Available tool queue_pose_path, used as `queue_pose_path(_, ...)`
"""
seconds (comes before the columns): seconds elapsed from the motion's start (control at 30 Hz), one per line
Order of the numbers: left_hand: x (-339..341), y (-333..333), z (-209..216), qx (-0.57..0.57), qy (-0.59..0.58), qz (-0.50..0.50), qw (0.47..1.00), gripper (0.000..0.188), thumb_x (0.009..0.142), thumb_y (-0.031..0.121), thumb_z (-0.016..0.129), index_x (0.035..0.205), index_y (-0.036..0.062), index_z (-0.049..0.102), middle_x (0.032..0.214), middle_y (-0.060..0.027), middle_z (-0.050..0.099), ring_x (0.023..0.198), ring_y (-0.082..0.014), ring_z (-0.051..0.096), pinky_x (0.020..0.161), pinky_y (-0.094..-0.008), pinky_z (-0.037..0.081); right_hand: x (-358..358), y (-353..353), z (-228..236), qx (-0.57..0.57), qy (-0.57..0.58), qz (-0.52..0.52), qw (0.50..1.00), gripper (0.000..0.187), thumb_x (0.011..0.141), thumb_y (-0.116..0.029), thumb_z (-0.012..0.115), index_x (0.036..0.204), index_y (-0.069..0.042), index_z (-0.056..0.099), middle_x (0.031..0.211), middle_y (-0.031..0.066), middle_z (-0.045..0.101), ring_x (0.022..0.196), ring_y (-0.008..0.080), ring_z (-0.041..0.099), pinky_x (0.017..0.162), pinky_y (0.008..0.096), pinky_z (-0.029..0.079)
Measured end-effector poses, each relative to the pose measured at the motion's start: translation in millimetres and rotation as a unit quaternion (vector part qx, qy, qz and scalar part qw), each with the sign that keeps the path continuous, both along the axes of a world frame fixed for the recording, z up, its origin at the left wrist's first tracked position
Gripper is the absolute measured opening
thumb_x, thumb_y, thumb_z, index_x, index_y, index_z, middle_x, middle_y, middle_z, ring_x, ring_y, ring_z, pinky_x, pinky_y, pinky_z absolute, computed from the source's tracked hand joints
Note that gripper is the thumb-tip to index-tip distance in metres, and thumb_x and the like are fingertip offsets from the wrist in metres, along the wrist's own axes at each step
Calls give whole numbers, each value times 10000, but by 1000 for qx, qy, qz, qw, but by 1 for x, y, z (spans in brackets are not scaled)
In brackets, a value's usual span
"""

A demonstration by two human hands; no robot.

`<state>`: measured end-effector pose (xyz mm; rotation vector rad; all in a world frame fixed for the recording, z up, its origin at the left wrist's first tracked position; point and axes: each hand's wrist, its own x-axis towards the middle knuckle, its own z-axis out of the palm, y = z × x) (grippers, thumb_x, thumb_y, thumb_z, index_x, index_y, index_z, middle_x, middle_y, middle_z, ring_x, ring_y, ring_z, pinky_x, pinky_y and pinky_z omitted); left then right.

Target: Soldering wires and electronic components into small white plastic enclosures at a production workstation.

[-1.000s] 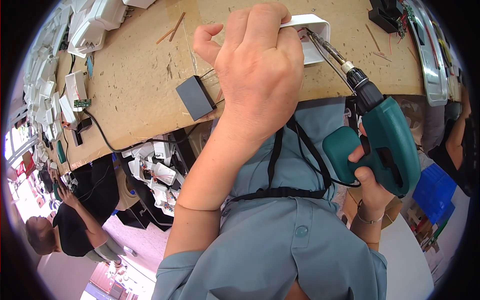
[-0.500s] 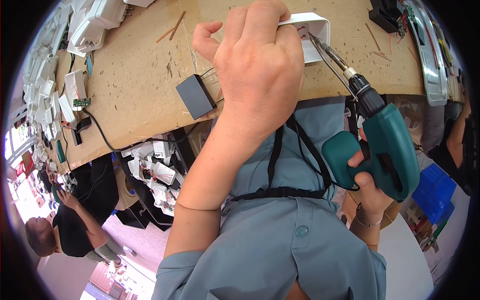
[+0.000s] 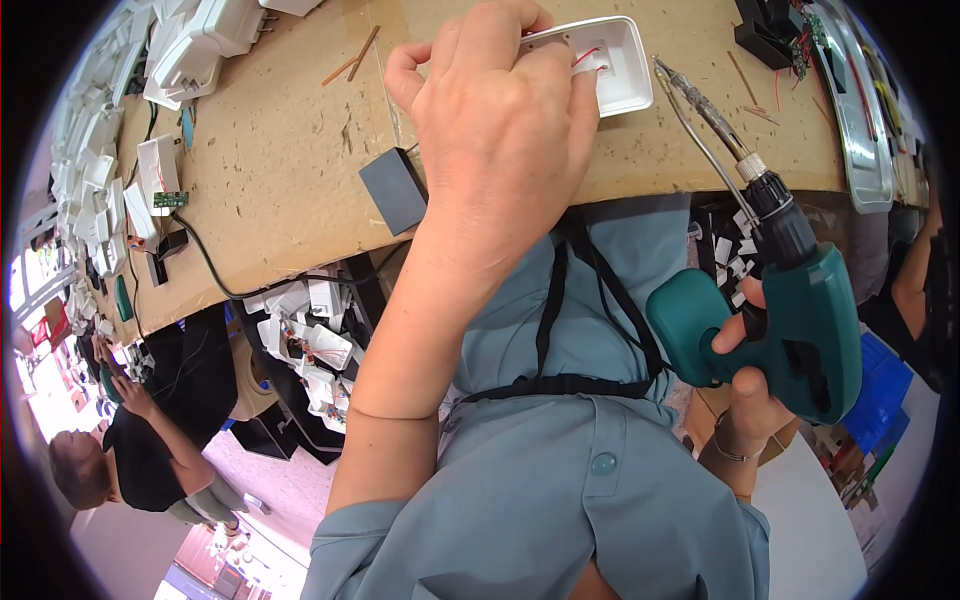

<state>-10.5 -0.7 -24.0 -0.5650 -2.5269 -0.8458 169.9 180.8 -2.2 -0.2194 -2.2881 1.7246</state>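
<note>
My left hand (image 3: 505, 130) is closed around the near left end of a white plastic case (image 3: 628, 68) over the workbench. Two short red wires (image 3: 588, 56) stick up inside the case; its left part is hidden behind my fingers. In my right hand (image 3: 745, 370) is a green pistol-grip soldering gun (image 3: 815, 330), gripped by its handle with a finger at the trigger. Its metal tip and a thin feed tube point up and left, apart from the case. A dark grey box (image 3: 394, 190) lies on the bench beside my left wrist.
White plastic cases (image 3: 200, 45) are piled along the bench's left side, near a small green circuit board (image 3: 170, 200). A clear tray (image 3: 865, 110) and black parts (image 3: 765, 35) lie at the right. Below the bench edge sits a bin of white cases (image 3: 310, 340). Another person (image 3: 150, 450) works at far left.
The soldering gun has drawn back right and down, so its tip has left the inside of the case. My left hand and the case have shifted slightly left, with the case's inside tilted more into view.
</note>
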Motion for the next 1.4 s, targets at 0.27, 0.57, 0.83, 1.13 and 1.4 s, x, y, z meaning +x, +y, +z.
queue_pose_path(0.27,18,-8,17,-18,-24,-34,999,305,666,189,723,897,9,639,1015,-162,556,931,-286,536,834,-412,338,1,4,0,-16,7,-13,1000,772,717,-446,738,1194,92,455,1104,236,576,666,147,587,580,219,456)
queue_pose_path(0.57,7,-18,4,46,-66,-49,996,279,607,114,741,867,53,660,984,-110,546,880,-252,538,736,-343,423,-1,6,-2,-21,24,-12,999,756,720,-421,744,1198,89,455,1106,228,574,674,145,578,601,229,454)
queue_pose_path(0.83,-4,-103,24,485,-198,-4,852,254,787,136,656,976,-27,604,1075,-152,569,939,-225,602,706,-342,532,0,17,-11,-45,83,43,995,629,807,-316,678,1219,90,430,1153,221,542,725,140,559,643,244,449)
queue_pose_path(1.13,11,-274,74,479,81,104,868,256,872,120,590,1072,-38,564,1094,-125,551,798,-136,601,674,-268,522,-4,18,-12,-43,90,44,994,645,820,-313,662,1250,90,398,1157,220,540,712,134,546,647,248,444)
queue_pose_path(1.4,-20,-307,25,-123,-5,380,917,400,684,318,723,954,32,648,1134,-166,536,958,-309,554,818,-359,425,-8,7,-6,-40,80,32,995,639,829,-314,643,1252,94,392,1155,219,542,717,131,539,667,267,441)
